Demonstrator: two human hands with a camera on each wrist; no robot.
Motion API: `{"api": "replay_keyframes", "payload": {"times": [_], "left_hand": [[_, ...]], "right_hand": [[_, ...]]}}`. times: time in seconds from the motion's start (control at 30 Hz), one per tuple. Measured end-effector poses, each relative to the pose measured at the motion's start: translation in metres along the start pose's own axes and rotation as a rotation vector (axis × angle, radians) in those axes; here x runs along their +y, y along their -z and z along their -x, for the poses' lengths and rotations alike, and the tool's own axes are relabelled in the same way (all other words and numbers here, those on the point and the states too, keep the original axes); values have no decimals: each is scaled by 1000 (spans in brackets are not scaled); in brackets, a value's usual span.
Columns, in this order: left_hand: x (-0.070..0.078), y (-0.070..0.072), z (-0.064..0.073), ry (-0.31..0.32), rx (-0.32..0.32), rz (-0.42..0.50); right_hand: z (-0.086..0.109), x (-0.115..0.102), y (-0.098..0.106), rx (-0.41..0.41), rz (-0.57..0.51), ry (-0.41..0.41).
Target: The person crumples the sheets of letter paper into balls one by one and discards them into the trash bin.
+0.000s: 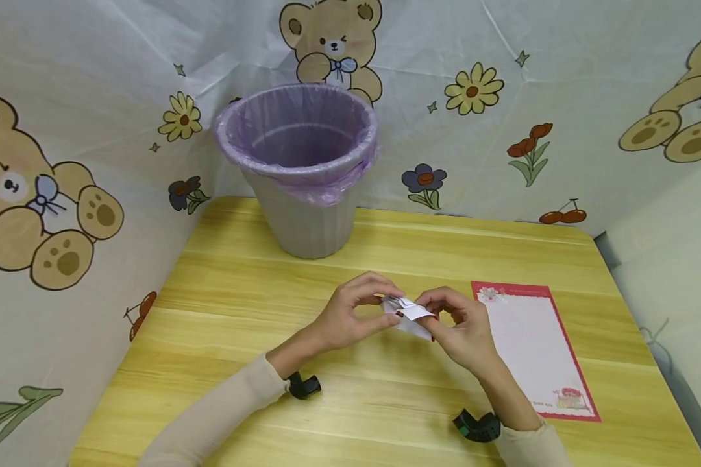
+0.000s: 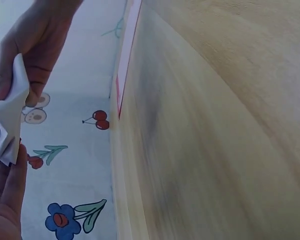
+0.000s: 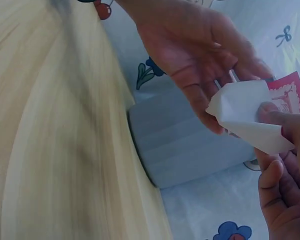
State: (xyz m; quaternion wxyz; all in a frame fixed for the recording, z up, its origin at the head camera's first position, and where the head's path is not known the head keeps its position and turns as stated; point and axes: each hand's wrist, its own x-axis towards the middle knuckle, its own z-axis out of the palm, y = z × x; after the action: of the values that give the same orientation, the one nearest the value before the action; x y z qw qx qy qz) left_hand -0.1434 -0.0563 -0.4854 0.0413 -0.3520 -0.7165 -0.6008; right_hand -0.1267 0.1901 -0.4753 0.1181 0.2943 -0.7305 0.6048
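Note:
A small folded piece of white paper (image 1: 410, 310) with red edging is held between both hands, raised over the middle of the table. My left hand (image 1: 350, 312) grips its left end between thumb and fingers. At the other end, my right hand (image 1: 466, 329) pinches the paper with thumb and bent fingers. The right wrist view shows the folded paper (image 3: 244, 102) with a red printed corner, my right thumb pressing on it. In the left wrist view, a pointed flap of the paper (image 2: 17, 95) stands up between the hands.
A grey bin (image 1: 309, 220) lined with a purple bag stands at the back left of the wooden table (image 1: 239, 272). To the right lies a red-bordered sheet of letter paper (image 1: 528, 344). Behind hangs a white cloth (image 1: 420, 39) printed with bears and flowers.

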Motion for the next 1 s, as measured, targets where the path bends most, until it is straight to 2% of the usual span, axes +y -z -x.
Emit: {"api": "replay_keyframes", "payload": {"times": [0.13,0.27,0.47,0.63,0.83,1.0], "left_hand": [[-2,-1,1,7,-8,-105],[-3,-5,3,-9,34,-205],[-4,-10,0,-89,128,-203],[-4,-7,0,-143,145,-230],[0,2,-5,-155,150,-235],[2,6,-5,-181,119,-248]], "right_hand": [[-4,1,0,58,-42,56],[-8,2,-2,92,-75,58],[-11,3,-6,114,-120,5],[-12,0,-11,106,-140,-8],[-15,-3,-11,15,-187,1],[-12,-2,-6,-80,-266,-48]]}}
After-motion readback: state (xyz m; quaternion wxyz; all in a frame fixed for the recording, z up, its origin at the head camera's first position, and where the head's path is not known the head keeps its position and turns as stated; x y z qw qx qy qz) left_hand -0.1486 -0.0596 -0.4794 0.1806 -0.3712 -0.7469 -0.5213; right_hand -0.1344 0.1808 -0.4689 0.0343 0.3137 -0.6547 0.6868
